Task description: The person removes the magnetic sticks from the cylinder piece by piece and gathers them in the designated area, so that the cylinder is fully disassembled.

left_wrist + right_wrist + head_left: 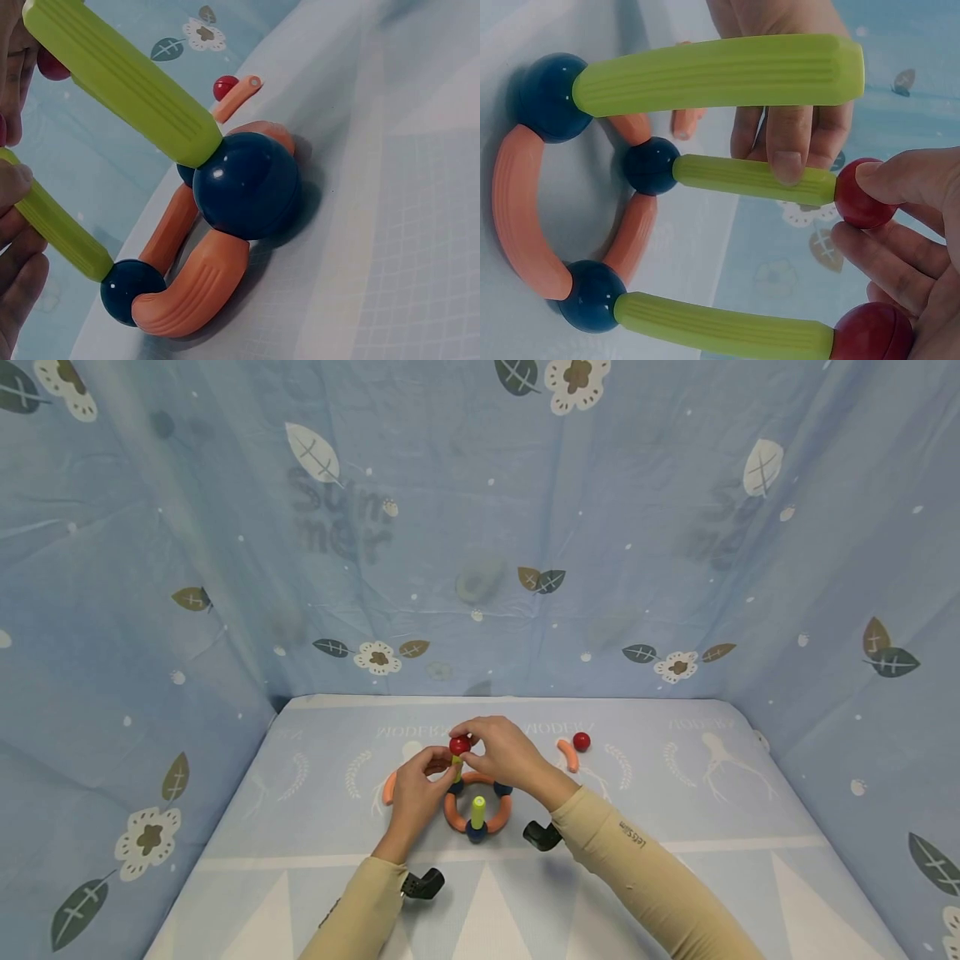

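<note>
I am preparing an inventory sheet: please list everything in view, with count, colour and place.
Joint balls: three, dark blue, in the ring
Curved rods: five, orange, three in the ring, two loose
Upright rods: three, green, on joint balls
Other balls: three, red, two at rod tops, one loose
Tablecloth: one, pale blue, underneath
Backdrop: one, patterned blue, behind, beside
Wrist devices: two, black, at wrists
Sleeves: two, tan, on forearms
Left fingers: pinching an upright rod
Right fingers: pinching a red ball
</note>
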Available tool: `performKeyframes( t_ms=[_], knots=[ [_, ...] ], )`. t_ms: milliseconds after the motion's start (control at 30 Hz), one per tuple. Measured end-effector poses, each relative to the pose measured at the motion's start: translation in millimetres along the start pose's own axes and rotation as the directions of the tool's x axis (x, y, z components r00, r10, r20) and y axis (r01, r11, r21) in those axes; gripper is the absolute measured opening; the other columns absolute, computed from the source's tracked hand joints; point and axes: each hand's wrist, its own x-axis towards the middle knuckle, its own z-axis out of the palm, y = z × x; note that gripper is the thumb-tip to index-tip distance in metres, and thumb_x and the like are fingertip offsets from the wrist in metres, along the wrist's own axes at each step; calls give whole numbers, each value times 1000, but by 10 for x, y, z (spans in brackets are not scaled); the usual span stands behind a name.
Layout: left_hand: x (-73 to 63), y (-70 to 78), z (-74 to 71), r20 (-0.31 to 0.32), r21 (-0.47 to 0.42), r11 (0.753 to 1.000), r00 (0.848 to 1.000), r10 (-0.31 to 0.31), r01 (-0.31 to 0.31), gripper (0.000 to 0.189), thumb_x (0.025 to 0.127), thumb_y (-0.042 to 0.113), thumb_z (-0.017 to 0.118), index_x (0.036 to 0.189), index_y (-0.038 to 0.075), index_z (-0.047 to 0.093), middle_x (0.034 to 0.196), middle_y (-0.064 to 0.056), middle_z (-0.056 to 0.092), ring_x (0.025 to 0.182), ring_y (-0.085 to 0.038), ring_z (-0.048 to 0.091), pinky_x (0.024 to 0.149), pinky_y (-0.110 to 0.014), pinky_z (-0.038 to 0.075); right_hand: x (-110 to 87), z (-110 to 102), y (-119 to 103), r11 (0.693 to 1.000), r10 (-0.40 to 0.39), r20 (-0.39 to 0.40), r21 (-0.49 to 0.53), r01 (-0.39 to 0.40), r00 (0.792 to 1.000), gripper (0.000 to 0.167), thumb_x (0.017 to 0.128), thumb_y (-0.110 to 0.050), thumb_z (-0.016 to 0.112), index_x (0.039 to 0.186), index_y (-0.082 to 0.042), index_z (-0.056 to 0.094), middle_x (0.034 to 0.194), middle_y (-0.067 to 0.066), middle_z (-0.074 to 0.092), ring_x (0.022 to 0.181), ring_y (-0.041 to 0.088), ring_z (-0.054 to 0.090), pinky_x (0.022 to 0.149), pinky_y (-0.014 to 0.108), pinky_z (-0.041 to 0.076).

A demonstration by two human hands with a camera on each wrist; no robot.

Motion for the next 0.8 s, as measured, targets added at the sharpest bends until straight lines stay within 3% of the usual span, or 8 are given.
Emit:
performKeyframes(
  t_ms=[667,800],
  knots=[
    [-1,5,-1,-2,8,1000,1000,8,-8,18,88,12,81,104,10,74,99,-2,74,91,-16,72,82,-34,59,-7,1,13,1000,15,12,17,-16,1000,32,92,-11,76,123,-7,70,113,3,72,95,19,68,83,34,56],
    [2,8,-4,-5,-15,1000,1000,14,-15,16,88,11,80,104,10,74,98,-3,74,90,-17,72,82,-35,59,-8,-63,-3,999,30,-21,35,-30,999,33,93,-14,75,125,-10,69,116,2,71,97,17,67,86,36,55]
  ],
)
